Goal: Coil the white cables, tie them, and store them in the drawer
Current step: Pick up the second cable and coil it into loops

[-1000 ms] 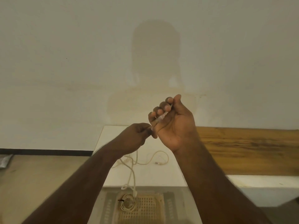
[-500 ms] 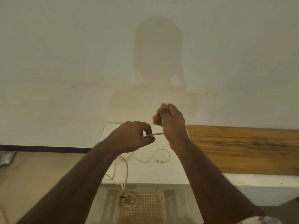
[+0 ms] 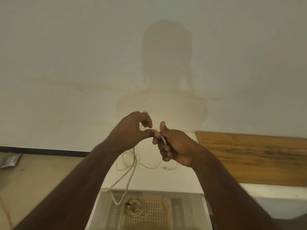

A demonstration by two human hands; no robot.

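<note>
Both hands are raised in front of the pale wall, above the white table (image 3: 166,180). The right hand (image 3: 174,146) has its fingers curled round the end of a thin white cable (image 3: 131,171), a short pale length of which shows slanting across its fingers at the point where the two hands meet. The left hand (image 3: 132,130) sits just beside it, thumb tip touching the right hand's fingers and the forefinger hooked above; the cable seems to pass under this hand, though whether it actually pinches the cable is hidden. From the hands the cable hangs almost straight down, its long run vertical, then loops loosely on the table top and trails over the front edge, so the slack lies below and slightly to the left, nearer the left hand. A small connector end (image 3: 167,168) rests on the table beneath the right hand. Directly below, the open white drawer (image 3: 98,211) holds a flat perforated beige plastic tray (image 3: 154,214), and on that tray lies a coiled white cable bound with a dark tie (image 3: 134,208), already stored. The coming move likely draws the hanging slack upward into loops.
</note>
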